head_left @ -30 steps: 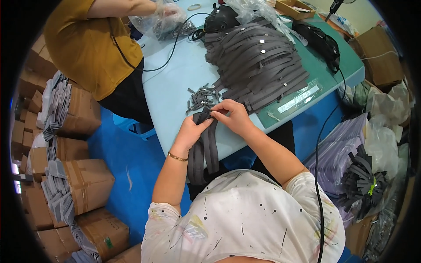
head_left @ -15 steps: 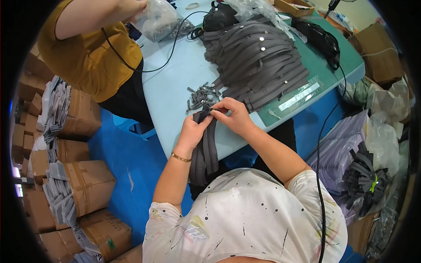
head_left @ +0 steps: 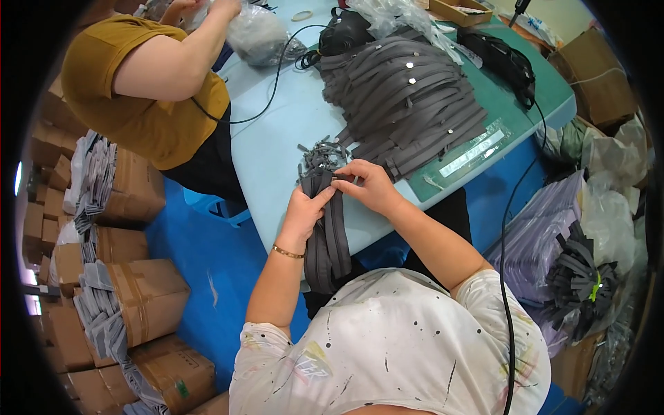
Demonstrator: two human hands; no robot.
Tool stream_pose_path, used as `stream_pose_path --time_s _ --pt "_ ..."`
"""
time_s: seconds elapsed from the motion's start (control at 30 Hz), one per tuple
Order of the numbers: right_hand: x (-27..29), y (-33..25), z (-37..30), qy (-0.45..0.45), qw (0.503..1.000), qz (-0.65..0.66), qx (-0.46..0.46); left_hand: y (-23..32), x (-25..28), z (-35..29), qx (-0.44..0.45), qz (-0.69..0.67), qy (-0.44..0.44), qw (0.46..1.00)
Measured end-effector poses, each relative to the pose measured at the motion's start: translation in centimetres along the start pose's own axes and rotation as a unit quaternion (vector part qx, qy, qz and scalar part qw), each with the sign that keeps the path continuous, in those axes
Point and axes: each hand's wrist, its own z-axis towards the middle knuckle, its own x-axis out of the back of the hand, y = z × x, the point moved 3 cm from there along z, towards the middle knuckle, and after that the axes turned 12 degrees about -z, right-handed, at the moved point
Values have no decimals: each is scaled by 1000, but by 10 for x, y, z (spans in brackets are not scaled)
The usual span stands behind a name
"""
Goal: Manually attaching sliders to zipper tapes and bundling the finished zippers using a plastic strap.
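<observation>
Head view: L hand (head_left: 302,209) and R hand (head_left: 369,185), both closed, pinch the top end of a grey strap bundle (head_left: 327,235) at the near edge of the light-blue surface (head_left: 277,138); bundle hangs over that edge toward the lap; loose strap ends (head_left: 319,153) lie just beyond; large grey strap pile (head_left: 408,104) farther back, partly on green mat (head_left: 546,90); co-worker in mustard shirt (head_left: 131,97) at L w/ plastic bag (head_left: 259,34).
</observation>
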Motion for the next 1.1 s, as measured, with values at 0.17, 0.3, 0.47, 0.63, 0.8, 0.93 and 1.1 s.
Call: stream_pose_path --time_s 0.17,0.3,0.47,0.63,0.8,0.93,1.1 --pt "-1 2 -1 -17 998 46 -47 -4 3 2 -8 9 -3 1000" --pt "-5 6 -1 -14 996 62 -69 -5 2 2 -16 17 -10 1000" --pt "-3 0 -2 -14 997 43 -66 -10 10 4 -3 34 -5 999" --pt "4 5 -2 9 998 30 -63 -1 -9 2 11 -13 0 1000" --pt "-10 -2 4 -17 995 67 -77 -5 5 7 -68 -31 4 997" --pt "-22 -3 8 -21 997 42 -56 -10 22 11 -87 76 -22 993" --pt "-7 14 -3 -10 998 37 -52 -7 2 7 -164 169 -12 972"
